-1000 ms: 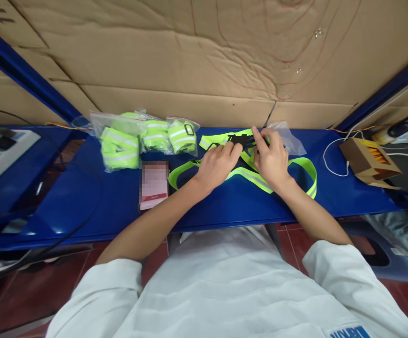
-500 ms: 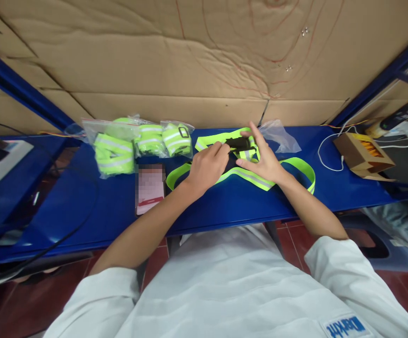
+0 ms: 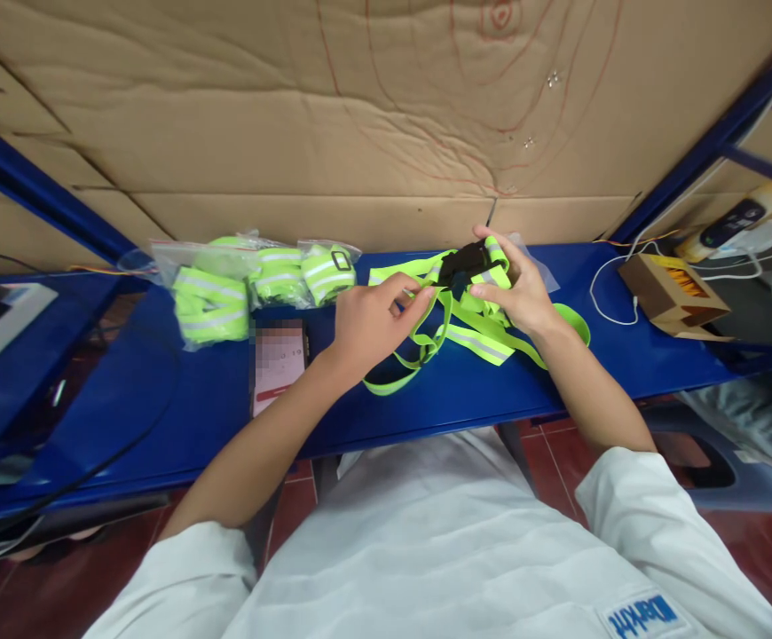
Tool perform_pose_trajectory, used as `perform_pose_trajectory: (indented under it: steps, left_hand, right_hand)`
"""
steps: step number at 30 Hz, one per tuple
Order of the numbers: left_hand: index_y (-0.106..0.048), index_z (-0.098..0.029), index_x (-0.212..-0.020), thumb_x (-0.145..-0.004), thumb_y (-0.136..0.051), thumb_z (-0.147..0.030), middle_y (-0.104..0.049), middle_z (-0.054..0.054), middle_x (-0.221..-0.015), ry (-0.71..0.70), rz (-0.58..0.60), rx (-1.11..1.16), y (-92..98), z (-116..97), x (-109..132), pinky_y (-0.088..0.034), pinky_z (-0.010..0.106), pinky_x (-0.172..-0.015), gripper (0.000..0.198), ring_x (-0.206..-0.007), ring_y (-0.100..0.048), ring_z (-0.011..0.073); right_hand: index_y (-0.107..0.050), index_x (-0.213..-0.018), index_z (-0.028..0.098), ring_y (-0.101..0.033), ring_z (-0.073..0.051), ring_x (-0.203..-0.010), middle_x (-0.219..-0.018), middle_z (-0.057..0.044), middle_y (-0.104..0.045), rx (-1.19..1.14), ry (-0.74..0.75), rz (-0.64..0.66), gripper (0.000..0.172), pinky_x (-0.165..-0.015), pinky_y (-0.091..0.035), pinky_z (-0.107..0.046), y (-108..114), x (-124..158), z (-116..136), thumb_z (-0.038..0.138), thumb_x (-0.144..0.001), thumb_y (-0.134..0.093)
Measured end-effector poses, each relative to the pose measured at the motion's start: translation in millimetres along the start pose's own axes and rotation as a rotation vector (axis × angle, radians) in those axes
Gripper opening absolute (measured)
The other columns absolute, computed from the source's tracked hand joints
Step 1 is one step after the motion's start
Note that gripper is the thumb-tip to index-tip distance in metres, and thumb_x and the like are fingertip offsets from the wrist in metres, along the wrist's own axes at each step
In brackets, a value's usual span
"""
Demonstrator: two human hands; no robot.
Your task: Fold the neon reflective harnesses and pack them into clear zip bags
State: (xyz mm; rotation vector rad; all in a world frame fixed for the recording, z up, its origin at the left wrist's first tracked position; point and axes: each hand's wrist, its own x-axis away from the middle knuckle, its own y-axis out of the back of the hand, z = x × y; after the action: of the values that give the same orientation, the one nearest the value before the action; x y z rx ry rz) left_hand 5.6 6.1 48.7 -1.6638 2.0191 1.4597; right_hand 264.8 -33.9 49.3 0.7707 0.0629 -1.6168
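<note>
A neon-yellow reflective strap [image 3: 466,333] with grey stripes and a black buckle [image 3: 464,263] hangs between my hands above the blue shelf [image 3: 160,390]. My right hand [image 3: 519,288] grips the bunched strap and the buckle at the top. My left hand [image 3: 373,324] pinches a loop of the same strap just left of the buckle. Loose loops droop onto the shelf under both hands. A clear plastic bag [image 3: 539,266] lies behind my right hand, mostly hidden.
Three bagged rolled straps [image 3: 259,275] lie at the back left. A pink-and-white card [image 3: 278,366] lies beside my left wrist. A small cardboard box [image 3: 672,297] and a white cable [image 3: 609,288] sit at the right. A cardboard wall stands behind.
Both hands have lifted the strap and buckle off the shelf. The strap, spread flat before, now hangs bunched in loops. My right hand has closed around the buckle end.
</note>
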Motion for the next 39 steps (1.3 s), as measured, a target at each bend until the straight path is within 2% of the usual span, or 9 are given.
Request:
perform_pose_trajectory:
  steps: [2, 5, 7, 11, 16, 19, 26, 34, 39]
  left_hand:
    - [-0.073, -0.022, -0.106, -0.093, -0.076, -0.039, -0.082, 0.003, -0.094, 0.023, 0.025, 0.217, 0.4, 2.9, -5.3, -0.051, 0.023, -0.068, 0.022, -0.081, -0.077, 0.0155]
    - [-0.062, -0.025, -0.138, -0.079, -0.090, -0.040, -0.068, 0.011, -0.145, 0.057, 0.129, 0.585, -1.5, 6.8, -12.5, -0.057, 0.029, -0.096, 0.067, -0.128, -0.069, 0.0237]
    - [-0.056, -0.027, -0.146, -0.072, -0.096, -0.041, -0.061, 0.011, -0.156, 0.126, 0.275, 0.817, -4.1, 5.6, -12.7, -0.054, 0.036, -0.110, 0.085, -0.142, -0.060, 0.0290]
    - [-0.070, -0.020, -0.125, -0.071, -0.097, -0.041, -0.079, 0.010, -0.118, 0.439, 0.347, 1.060, -13.1, -2.3, -3.5, -0.059, 0.036, -0.096, 0.064, -0.108, -0.076, 0.0261]
    - [-0.069, -0.018, -0.090, -0.056, -0.101, -0.027, -0.073, -0.002, -0.078, 0.643, -0.029, 1.227, -16.0, 10.1, -6.2, -0.058, 0.028, -0.067, 0.048, -0.061, -0.067, 0.0127]
    - [-0.069, -0.017, -0.086, -0.057, -0.100, -0.022, -0.070, -0.003, -0.075, 0.653, -0.012, 1.309, -8.5, 22.1, -11.7, -0.058, 0.025, -0.064, 0.043, -0.060, -0.066, 0.0103]
    - [-0.076, -0.014, -0.109, -0.081, -0.091, -0.052, -0.079, 0.010, -0.101, 0.587, 0.537, 1.270, -3.7, 10.6, -2.1, -0.062, 0.032, -0.077, 0.049, -0.080, -0.075, 0.0190]
    - [-0.073, -0.018, -0.096, -0.084, -0.082, -0.066, -0.063, -0.001, -0.072, 0.662, 0.181, 1.188, -8.5, 7.3, -4.1, -0.051, 0.025, -0.062, 0.050, -0.063, -0.064, 0.0124]
    - [-0.073, -0.016, -0.095, -0.076, -0.092, -0.058, -0.071, 0.003, -0.084, 0.592, 0.249, 1.218, -7.3, 3.1, -1.8, -0.059, 0.030, -0.072, 0.050, -0.072, -0.068, 0.0153]
  right_hand:
    - [-0.054, -0.156, 0.028, -0.053, -0.035, -0.149, -0.163, -0.007, -0.052, -0.072, 0.016, 0.049, 0.101, -0.129, -0.042, -0.051, 5.1, -5.7, 9.7, 0.074, -0.072, -0.088]
    - [-0.049, -0.161, 0.031, -0.055, -0.037, -0.147, -0.164, -0.006, -0.051, -0.130, 0.039, 0.115, 0.105, -0.125, -0.046, -0.054, 7.7, -16.5, 27.0, 0.076, -0.073, -0.086]
    - [-0.049, -0.161, 0.032, -0.055, -0.038, -0.147, -0.164, -0.005, -0.051, -0.095, 0.072, 0.135, 0.105, -0.125, -0.046, -0.056, 4.0, -22.6, 35.5, 0.080, -0.075, -0.082]
    - [-0.055, -0.157, 0.027, -0.047, -0.037, -0.154, -0.163, -0.007, -0.052, 0.095, 0.145, 0.114, 0.093, -0.131, -0.038, -0.055, -14.6, -25.6, 34.4, 0.078, -0.082, -0.077]
    - [-0.068, -0.139, 0.016, -0.066, -0.037, -0.132, -0.139, -0.015, -0.070, 0.106, -0.007, 0.186, 0.085, -0.115, -0.053, -0.052, -33.5, -13.8, 18.5, 0.076, -0.080, -0.080]
    - [-0.078, -0.100, 0.014, -0.076, -0.030, -0.098, -0.102, -0.011, -0.078, -0.062, -0.173, 0.248, 0.062, -0.090, -0.064, -0.044, -37.7, -8.7, 17.4, 0.074, -0.083, -0.079]
    - [-0.072, -0.091, 0.018, -0.072, -0.020, -0.067, -0.085, -0.008, -0.076, -0.526, -0.455, 0.029, 0.062, -0.057, -0.063, -0.031, -45.5, -8.0, 26.3, 0.078, -0.079, -0.080]
    - [-0.076, -0.103, 0.019, -0.070, -0.017, -0.077, -0.091, -0.004, -0.075, -0.351, -0.363, 0.050, 0.057, -0.064, -0.059, -0.027, -53.3, -2.7, 28.2, 0.068, -0.076, -0.088]
    - [-0.072, -0.092, 0.019, -0.069, -0.018, -0.063, -0.075, -0.003, -0.071, -0.357, -0.358, 0.070, 0.058, -0.056, -0.060, -0.030, -66.3, 3.8, 24.1, 0.077, -0.086, -0.074]
